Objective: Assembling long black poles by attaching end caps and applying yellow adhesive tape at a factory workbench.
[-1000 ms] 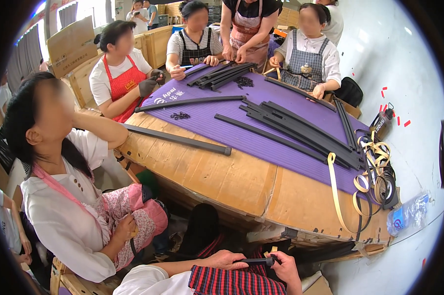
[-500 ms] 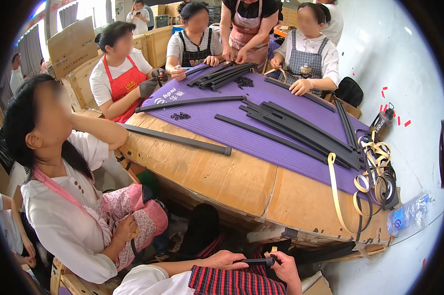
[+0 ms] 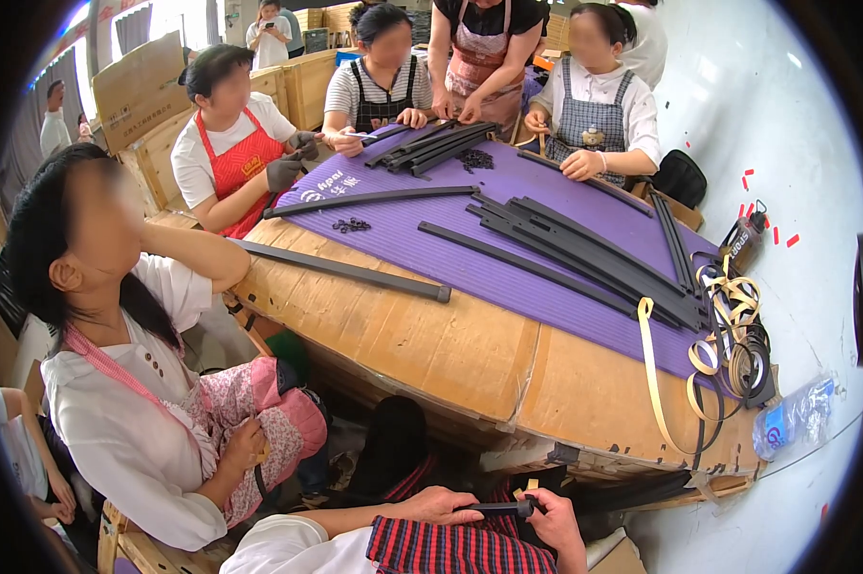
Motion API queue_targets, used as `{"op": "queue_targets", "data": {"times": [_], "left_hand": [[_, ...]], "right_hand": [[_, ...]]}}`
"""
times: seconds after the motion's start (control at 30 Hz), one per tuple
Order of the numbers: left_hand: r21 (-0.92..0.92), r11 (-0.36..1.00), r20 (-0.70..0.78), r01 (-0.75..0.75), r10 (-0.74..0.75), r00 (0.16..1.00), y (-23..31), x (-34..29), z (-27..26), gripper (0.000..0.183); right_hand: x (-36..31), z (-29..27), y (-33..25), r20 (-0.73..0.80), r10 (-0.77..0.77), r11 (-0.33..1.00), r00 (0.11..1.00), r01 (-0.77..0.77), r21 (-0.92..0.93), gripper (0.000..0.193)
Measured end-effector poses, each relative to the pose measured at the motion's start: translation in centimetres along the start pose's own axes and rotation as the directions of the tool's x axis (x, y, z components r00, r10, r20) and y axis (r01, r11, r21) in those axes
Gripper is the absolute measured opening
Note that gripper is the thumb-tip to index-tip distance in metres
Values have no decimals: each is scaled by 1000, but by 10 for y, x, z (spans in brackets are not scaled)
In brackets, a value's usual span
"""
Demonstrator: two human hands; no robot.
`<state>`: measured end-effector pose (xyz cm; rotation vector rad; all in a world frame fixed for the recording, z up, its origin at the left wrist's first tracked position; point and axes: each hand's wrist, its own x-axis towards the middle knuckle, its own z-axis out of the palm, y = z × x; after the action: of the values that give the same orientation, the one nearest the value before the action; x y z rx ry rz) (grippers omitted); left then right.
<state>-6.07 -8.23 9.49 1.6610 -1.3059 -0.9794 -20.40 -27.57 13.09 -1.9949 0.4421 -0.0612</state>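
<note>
Over the red-and-black striped cloth (image 3: 450,550) on my lap, both hands are on a short visible stretch of black bar (image 3: 496,508). My left hand (image 3: 439,506) is closed around one end, the thumb along its top. At the other end, my right hand (image 3: 554,521) pinches the bar's tip, beside a small tab of cream tape (image 3: 526,491). Whether the right fingers grip the tape, the bar or both is hard to make out. The rest of the bar is hidden by my left hand.
A wooden table (image 3: 431,354) stands ahead with a purple mat (image 3: 374,220). Several black bars (image 3: 584,253), small black pieces (image 3: 351,225) and tangled cream tape (image 3: 704,359) lie on it. A plastic bottle (image 3: 793,421) is at right. Co-workers surround the table; one sits close at left (image 3: 135,383).
My hands and the bar stay put. The co-worker in the red apron has leaned slightly left, gloved hands shifting. The co-worker in the striped shirt has moved the head and pen hand slightly right.
</note>
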Motion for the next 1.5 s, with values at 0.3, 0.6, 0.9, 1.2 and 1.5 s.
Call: {"op": "queue_targets", "data": {"times": [0.3, 0.6, 0.9, 1.2, 1.5], "left_hand": [[-4, 1000, -35, -27, 27, 999, 0, 0, -2, 37], [-35, 999, -22, -15, 14, 1000, 4, -1, -2, 37], [-47, 999, -73, -23, 20, 997, 0, 0, 1, 36], [-29, 999, -91, -26, 23, 996, -6, 2, 4, 36], [-51, 998, -19, -31, 30, 999, 0, 2, -1, 36]], "right_hand": [[4, -2, -5, 6, -30, 999, 1000, 30, -32, 17], [4, -1, -5, -2, -54, 998, 999, 54, -40, 17], [6, 0, -8, -9, -80, 995, 997, 79, -55, 17], [8, 1, -8, -17, -74, 996, 997, 73, -54, 23], [10, 0, -5, -36, -121, 991, 992, 119, -54, 18]]}}
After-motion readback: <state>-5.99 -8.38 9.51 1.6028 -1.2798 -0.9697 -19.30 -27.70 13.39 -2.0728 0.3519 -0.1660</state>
